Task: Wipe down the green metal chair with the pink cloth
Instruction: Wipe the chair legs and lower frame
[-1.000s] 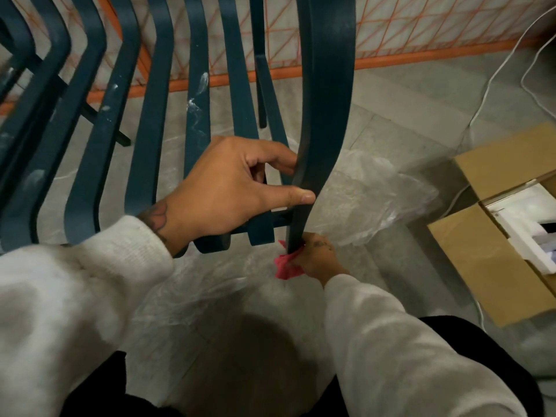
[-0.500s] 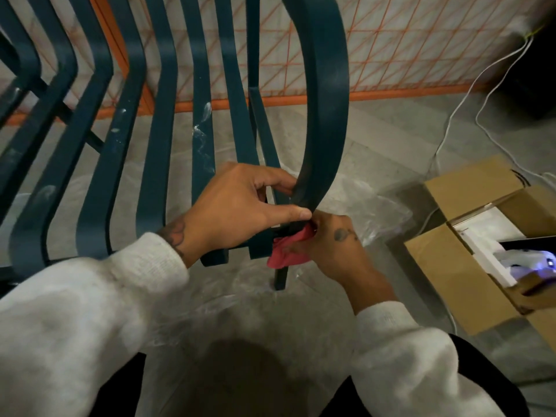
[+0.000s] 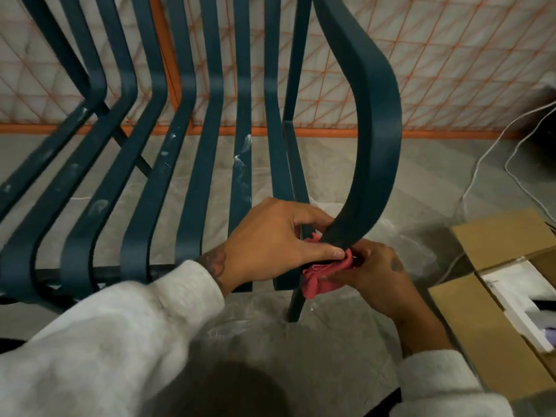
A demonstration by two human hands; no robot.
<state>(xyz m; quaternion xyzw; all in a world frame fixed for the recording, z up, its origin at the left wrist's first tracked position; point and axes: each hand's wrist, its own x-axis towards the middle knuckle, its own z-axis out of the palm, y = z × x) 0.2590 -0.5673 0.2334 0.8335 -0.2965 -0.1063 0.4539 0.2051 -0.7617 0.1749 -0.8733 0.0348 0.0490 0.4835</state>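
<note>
I looked over a grey floor (image 3: 421,164) backed by an orange mesh barrier (image 3: 451,70) — white cables (image 3: 478,164) and an open cardboard box (image 3: 496,239) lay at the right.

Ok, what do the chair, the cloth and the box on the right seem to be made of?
Chair: likely painted metal, matte dark green; thin flat strips bent in smooth curves, with pale smudges. Cloth: soft fabric, pink-red, weave too fine to tell; it crumples in folds. Box: plain brown cardboard, matte; creased open flaps.
</note>
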